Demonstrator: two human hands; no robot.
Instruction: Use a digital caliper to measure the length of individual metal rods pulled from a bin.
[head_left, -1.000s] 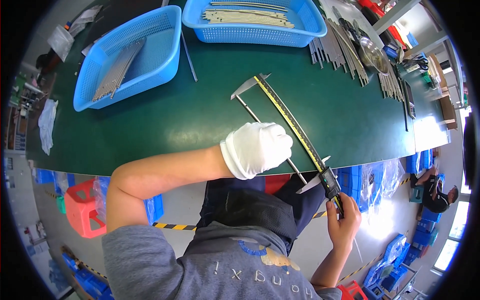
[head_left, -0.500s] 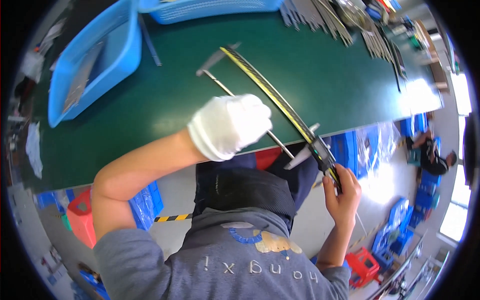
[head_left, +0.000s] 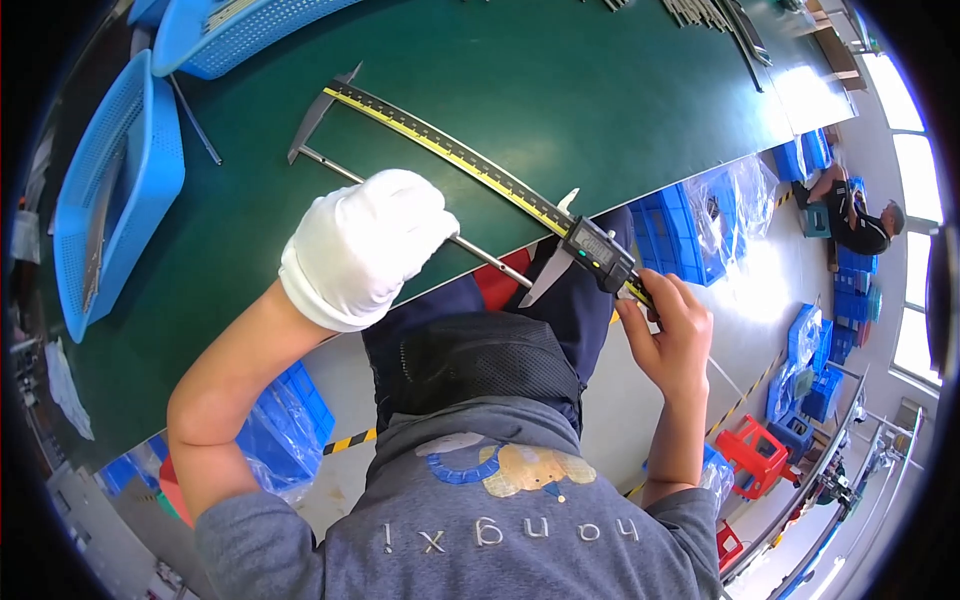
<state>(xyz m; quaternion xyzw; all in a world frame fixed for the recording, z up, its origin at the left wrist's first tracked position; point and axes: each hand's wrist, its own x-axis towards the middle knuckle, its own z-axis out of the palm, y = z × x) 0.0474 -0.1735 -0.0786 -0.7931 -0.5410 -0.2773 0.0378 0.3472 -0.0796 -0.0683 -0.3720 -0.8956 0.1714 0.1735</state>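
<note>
A white-gloved fist, my left hand (head_left: 365,245), is wrapped round the middle of a thin metal rod (head_left: 494,262). The rod lies slantwise between the jaws of a long digital caliper (head_left: 597,252). One rod end meets the caliper's far-left jaw, and the other is at the jaw beside the display, past the table's near edge. My bare right hand (head_left: 675,330) pinches the caliper's near-right end just below its display, thumb on one side and fingers on the other. The caliper's black and yellow beam runs parallel to the rod, over the green table.
On the green table (head_left: 480,60) at the left stand blue baskets (head_left: 165,150) with metal pieces, and a loose rod (head_left: 197,122) lies beside them. More rods (head_left: 700,12) lie at the far right. Blue crates (head_left: 670,235) stand below the edge; a person (head_left: 870,225) sits further right.
Both hands, the caliper and the rod have shifted left in view and tilted flatter. The caliper's far jaw now touches the rod's end more plainly. Each hand keeps its hold.
</note>
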